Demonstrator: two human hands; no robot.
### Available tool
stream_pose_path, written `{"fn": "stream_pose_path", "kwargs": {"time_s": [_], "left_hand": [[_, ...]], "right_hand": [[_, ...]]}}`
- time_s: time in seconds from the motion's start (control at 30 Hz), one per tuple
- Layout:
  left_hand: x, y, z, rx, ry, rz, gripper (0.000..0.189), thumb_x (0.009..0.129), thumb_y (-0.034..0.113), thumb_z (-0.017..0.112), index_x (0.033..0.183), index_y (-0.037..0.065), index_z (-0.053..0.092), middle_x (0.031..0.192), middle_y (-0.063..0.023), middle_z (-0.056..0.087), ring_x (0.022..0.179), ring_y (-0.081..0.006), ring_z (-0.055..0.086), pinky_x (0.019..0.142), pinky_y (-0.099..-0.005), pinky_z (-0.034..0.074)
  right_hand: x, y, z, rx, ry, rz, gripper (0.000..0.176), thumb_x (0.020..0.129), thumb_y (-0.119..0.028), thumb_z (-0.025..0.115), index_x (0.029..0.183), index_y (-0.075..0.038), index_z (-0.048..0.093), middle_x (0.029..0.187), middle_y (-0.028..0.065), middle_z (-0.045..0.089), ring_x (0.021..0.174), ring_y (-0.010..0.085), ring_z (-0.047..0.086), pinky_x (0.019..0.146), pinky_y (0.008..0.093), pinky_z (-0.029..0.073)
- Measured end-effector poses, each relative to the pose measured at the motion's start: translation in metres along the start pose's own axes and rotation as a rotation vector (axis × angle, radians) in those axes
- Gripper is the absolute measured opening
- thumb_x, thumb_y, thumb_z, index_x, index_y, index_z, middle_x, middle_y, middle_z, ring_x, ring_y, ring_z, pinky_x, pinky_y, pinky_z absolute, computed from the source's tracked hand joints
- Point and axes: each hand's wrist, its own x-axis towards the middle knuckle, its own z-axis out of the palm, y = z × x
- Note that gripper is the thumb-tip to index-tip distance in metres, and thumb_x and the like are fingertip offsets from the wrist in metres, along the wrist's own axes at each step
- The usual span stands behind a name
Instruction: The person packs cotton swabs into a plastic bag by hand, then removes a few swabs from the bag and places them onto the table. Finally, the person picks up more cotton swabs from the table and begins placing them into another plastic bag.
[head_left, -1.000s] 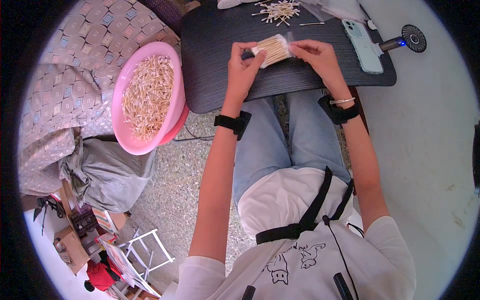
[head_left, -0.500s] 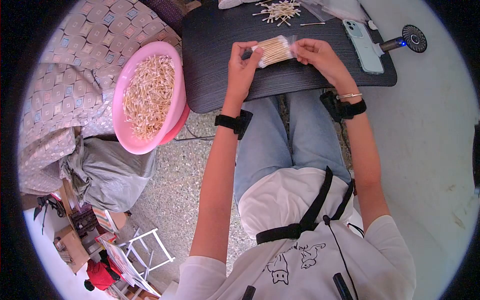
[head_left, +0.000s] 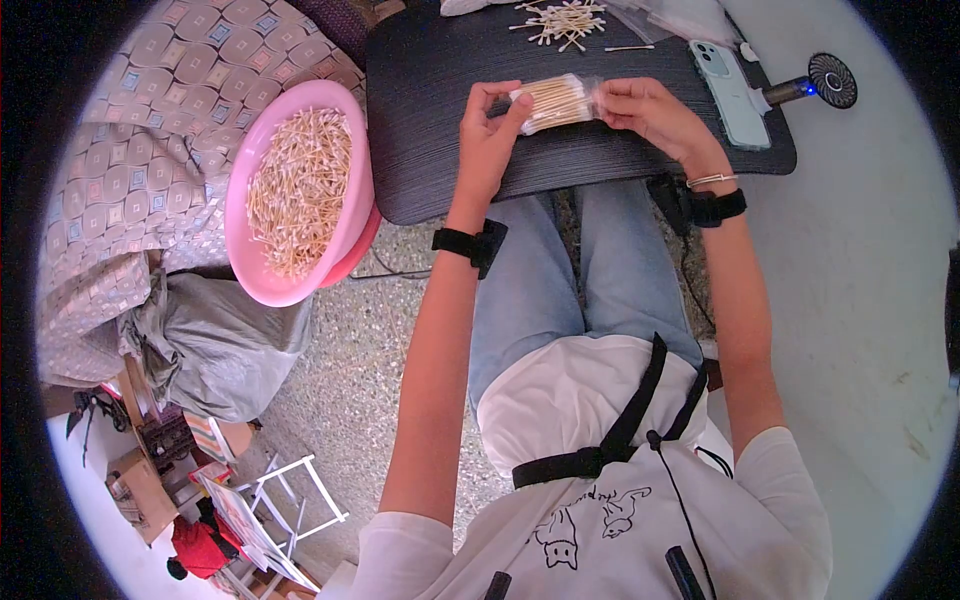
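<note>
Above the near part of the black table (head_left: 430, 150), a clear plastic bag of cotton swabs (head_left: 556, 104) is held between my two hands. My left hand (head_left: 490, 125) grips its left end, thumb across the front and fingers behind. At the other end, my right hand (head_left: 645, 108) pinches the clear plastic edge of the bag with closed fingers. The swabs inside lie side by side, white tips at both ends. Beyond the bag, a loose pile of cotton swabs (head_left: 566, 22) rests on the table, with a single swab (head_left: 629, 48) near it.
A pink basin (head_left: 237, 200) full of loose cotton swabs stands left of the table. On the table's right are a pale phone (head_left: 735, 100) and a small black fan (head_left: 831, 81). Clear plastic bags (head_left: 685, 18) lie at the far edge. A grey cloth (head_left: 225, 345) lies lower left.
My right hand and forearm have shifted slightly to the right, and the wrist has turned a little. The bag of swabs stays between both hands.
</note>
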Motion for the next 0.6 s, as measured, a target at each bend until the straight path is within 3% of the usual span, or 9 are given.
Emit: {"fn": "stream_pose_path", "kwargs": {"time_s": [0.2,0.3,0.47,0.6], "left_hand": [[0.000,0.002,0.000,-0.016,0.016,-0.020,0.027,0.088,0.019,0.061,0.105,0.001,0.049,0.105,-0.0096,0.053,0.088,-0.0131,0.058,0.072,-0.0239,0.049],[0.000,0.000,0.000,-0.004,0.038,-0.025,0.026,0.088,0.020,0.061,0.104,0.002,0.050,0.104,-0.0089,0.054,0.086,-0.0116,0.057,0.070,-0.0229,0.048],[0.000,-0.001,-0.001,0.033,0.057,-0.018,0.025,0.087,0.019,0.062,0.102,0.002,0.051,0.102,-0.0077,0.056,0.082,-0.0091,0.056,0.065,-0.0216,0.046],[0.000,0.001,-0.001,0.030,0.042,-0.027,0.026,0.087,0.019,0.062,0.102,0.001,0.051,0.104,-0.0088,0.055,0.085,-0.0101,0.057,0.068,-0.0223,0.047]], "right_hand": [[0.001,-0.013,-0.002,-0.307,-0.008,-0.127,0.022,0.091,-0.024,0.055,0.095,-0.003,0.059,0.080,-0.0031,0.053,0.074,0.0043,0.047,0.069,0.0189,0.040],[0.000,-0.016,-0.004,-0.264,-0.078,-0.139,0.022,0.091,-0.025,0.054,0.094,-0.003,0.058,0.078,-0.0037,0.052,0.072,0.0043,0.046,0.067,0.0191,0.039],[-0.002,-0.017,-0.004,-0.249,-0.005,-0.129,0.020,0.092,-0.023,0.053,0.094,-0.004,0.058,0.078,-0.0031,0.052,0.072,0.0048,0.047,0.066,0.0189,0.039],[-0.003,-0.021,-0.005,-0.294,-0.003,-0.097,0.019,0.092,-0.022,0.052,0.095,-0.005,0.058,0.078,-0.0023,0.052,0.072,0.0051,0.047,0.066,0.0188,0.039]]}}
